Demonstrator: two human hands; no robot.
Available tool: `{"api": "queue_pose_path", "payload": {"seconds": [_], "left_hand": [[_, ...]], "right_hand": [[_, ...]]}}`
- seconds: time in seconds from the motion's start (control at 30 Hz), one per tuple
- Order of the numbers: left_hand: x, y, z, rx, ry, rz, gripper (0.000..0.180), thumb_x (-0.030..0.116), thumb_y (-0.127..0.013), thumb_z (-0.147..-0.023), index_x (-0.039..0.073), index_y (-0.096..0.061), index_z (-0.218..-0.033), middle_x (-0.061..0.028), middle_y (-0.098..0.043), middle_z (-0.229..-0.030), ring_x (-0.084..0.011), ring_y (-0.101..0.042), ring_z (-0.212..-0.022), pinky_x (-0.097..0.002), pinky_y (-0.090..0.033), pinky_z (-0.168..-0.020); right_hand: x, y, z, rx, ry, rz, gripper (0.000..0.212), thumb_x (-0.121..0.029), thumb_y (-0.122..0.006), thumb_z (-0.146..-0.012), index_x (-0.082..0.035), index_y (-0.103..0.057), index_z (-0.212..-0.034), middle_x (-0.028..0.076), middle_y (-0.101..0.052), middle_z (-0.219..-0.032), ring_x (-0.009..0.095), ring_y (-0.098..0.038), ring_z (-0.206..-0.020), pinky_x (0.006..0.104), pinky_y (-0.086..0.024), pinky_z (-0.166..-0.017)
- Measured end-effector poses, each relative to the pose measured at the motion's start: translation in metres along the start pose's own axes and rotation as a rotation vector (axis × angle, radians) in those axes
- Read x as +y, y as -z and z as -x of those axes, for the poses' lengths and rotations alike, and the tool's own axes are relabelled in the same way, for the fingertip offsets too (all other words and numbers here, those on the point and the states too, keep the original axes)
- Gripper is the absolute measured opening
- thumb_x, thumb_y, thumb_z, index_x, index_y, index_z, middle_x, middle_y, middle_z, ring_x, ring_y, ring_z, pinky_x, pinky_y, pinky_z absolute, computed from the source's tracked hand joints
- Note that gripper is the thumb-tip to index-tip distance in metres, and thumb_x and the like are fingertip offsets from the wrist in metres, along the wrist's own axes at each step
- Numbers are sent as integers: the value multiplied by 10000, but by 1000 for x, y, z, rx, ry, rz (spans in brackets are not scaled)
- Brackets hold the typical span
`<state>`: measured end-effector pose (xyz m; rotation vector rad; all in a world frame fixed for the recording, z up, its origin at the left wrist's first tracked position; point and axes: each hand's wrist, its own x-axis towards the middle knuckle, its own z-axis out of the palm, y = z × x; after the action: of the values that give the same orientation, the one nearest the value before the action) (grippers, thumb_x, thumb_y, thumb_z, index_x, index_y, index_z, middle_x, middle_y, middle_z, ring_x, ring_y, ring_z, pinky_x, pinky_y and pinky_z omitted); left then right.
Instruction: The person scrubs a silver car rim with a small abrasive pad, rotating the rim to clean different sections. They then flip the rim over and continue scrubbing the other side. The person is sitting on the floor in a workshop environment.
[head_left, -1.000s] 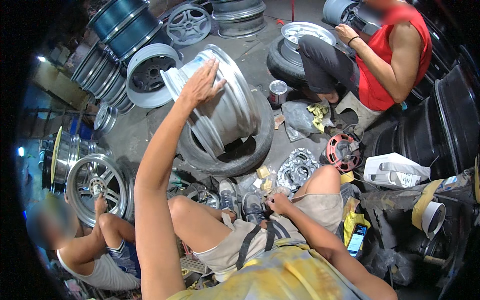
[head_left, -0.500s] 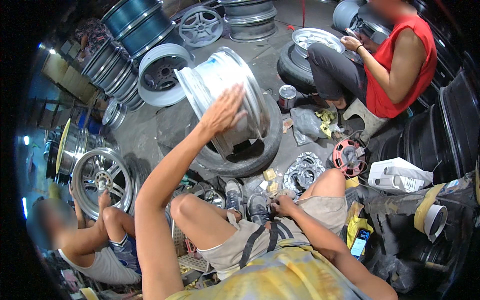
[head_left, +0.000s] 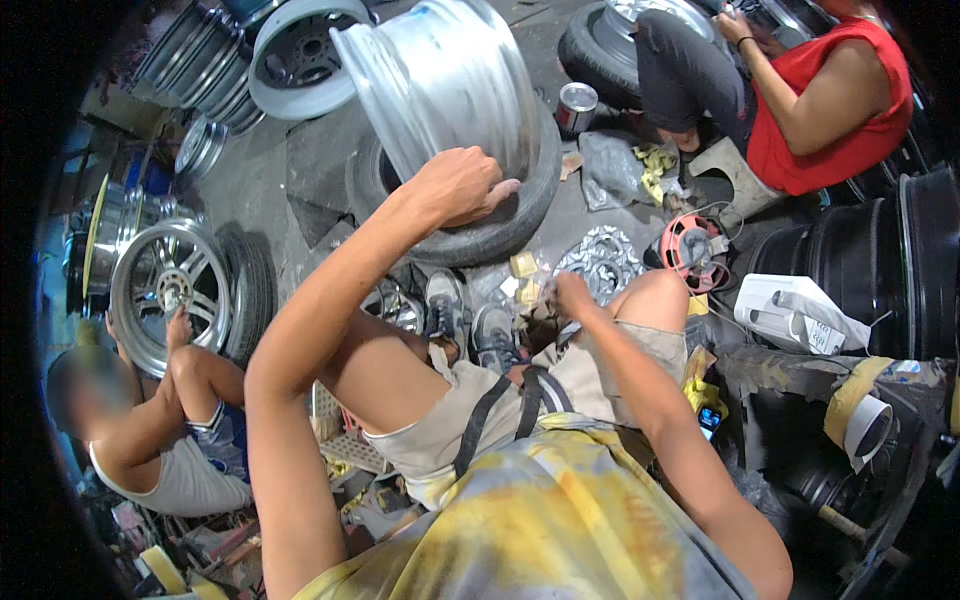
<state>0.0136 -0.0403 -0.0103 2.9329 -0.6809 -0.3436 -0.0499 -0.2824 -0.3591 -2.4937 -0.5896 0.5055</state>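
A silver wheel rim (head_left: 450,80) stands tilted on a black tire (head_left: 535,190) lying on the floor before me. My left hand (head_left: 462,188) is at the rim's near lower side, knuckles bent and thumb stuck out to the right. Its fingertips are hidden, so whether they grip the rim does not show. Above my lap, near my right knee, my right hand (head_left: 572,296) is closed, and what it may hold is too small to make out. Both my shoes (head_left: 495,335) rest on the floor below the tire.
At left a person (head_left: 170,450) handles a spoked wheel (head_left: 172,290); at right another in a red top (head_left: 830,110) sits by a tire. A can (head_left: 576,106), plastic bag (head_left: 612,168), red cable reel (head_left: 690,248) and white box (head_left: 800,315) lie between us. More rims (head_left: 200,65) stand behind left.
My left hand has left the rim's upper face, come down to its lower side and curled its fingers from flat. The view has tilted downward. My right hand stays closed near my knee.
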Motion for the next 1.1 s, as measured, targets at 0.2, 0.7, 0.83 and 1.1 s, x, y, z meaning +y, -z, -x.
{"api": "queue_pose_path", "payload": {"seconds": [0.2,0.7,0.83,1.1], "left_hand": [[-4,0,23,140,43,260,383,327,-603,-959,-41,-708,-959,-278,-631,-732,-439,-616,-672,-459,-504,-663],[-34,47,63,617,279,339,348,298,-618,-982,-32,-725,-1003,-119,-711,-754,-141,-628,-675,-301,-497,-648],[-37,49,68,606,309,330,356,299,-616,-984,-39,-728,-1002,-118,-723,-781,-145,-677,-739,-291,-515,-682],[-34,53,69,658,292,340,313,262,-631,-979,-34,-732,-987,-93,-705,-742,-112,-609,-660,-277,-487,-624]], "right_hand": [[29,-22,-2,-12,-53,217,196,-124,-638,-808,-86,-682,-994,206,-666,-1008,396,-669,-930,487,-553,-781],[-52,-86,46,-190,106,393,65,-137,-646,-768,-92,-688,-744,149,-676,-771,319,-698,-716,402,-555,-611],[-46,-72,36,-149,33,402,121,-106,-654,-777,-86,-699,-888,149,-670,-911,321,-707,-810,396,-566,-663],[-40,-91,36,-53,319,172,322,-52,-611,-780,-16,-586,-1098,221,-555,-1071,406,-610,-975,478,-514,-817]]}}
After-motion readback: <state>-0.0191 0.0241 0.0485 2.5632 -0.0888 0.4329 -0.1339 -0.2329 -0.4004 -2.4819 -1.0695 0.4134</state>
